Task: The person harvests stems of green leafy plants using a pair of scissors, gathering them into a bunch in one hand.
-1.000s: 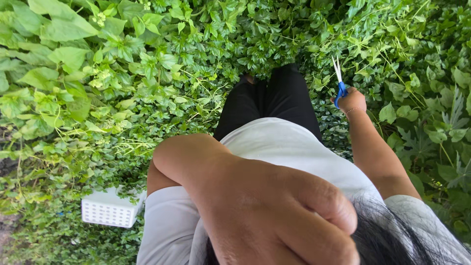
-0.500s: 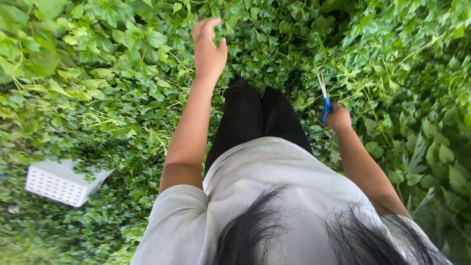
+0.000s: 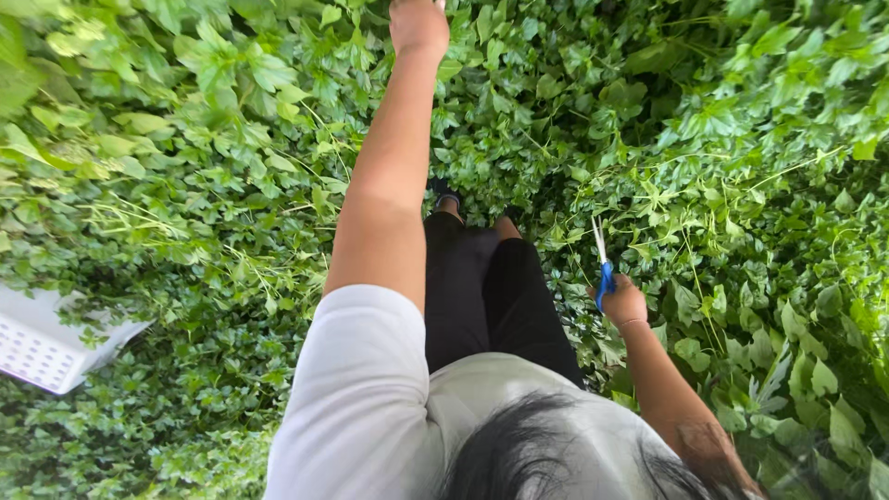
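My left hand [image 3: 419, 28] reaches far forward into the leafy green plants [image 3: 213, 139], fingers cut off by the frame edge. My right hand [image 3: 622, 304] grips blue-handled scissors [image 3: 602, 268], blades pointing forward. A white perforated basket [image 3: 42, 344] lies at the left.

the left arm stretches straight out ahead, bare from the short white sleeve down, elbow nearly locked. the left hand [image 3: 419, 26] sits at the top edge of the view, its fingers cut off by the frame, so whether it is closed or spread cannot be told. the right arm hangs lower and bent, forearm angling forward. the right hand [image 3: 624, 304] is curled into a fist, knuckles up, gripping the scissors [image 3: 602, 264] with the blades pointing forward and up.
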